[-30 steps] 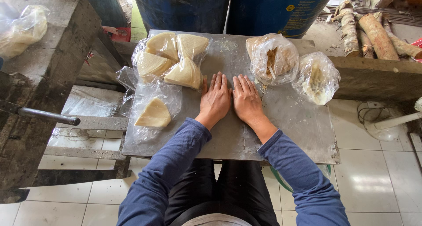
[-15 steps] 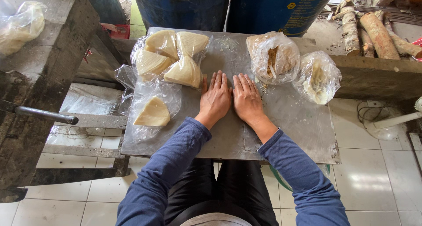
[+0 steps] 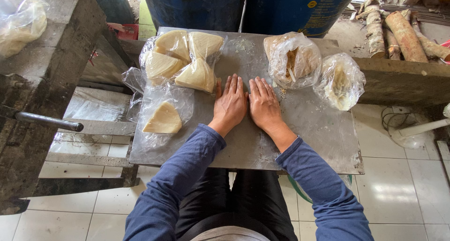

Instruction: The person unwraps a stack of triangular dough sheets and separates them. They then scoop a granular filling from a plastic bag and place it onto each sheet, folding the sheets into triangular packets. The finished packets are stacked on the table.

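- Both palms lie flat and empty on the metal tabletop (image 3: 309,138), left hand (image 3: 230,103) and right hand (image 3: 264,103) side by side, fingers straight and close together, gripping nothing.
- Thumbs nearly meet in the narrow gap between my hands; my blue sleeves run back toward me over the near edge.
- To hold this well, I judge it best to keep the pressure even across both palms and the wrists low, so neither hand slides on the smooth sheet.
- Just beside my left fingertips sits the nearest wedge of the pale triangular pieces (image 3: 197,76), touching or almost touching my thumb; I cannot tell which.
- A single wedge (image 3: 163,120) lies on clear plastic to my left, a little apart from the hand.
- Beyond my right fingertips stands a clear bag of brownish crumbs (image 3: 293,58), with a second bag (image 3: 341,81) further right.
- Farthest off, blue drums (image 3: 197,7) stand behind the table.
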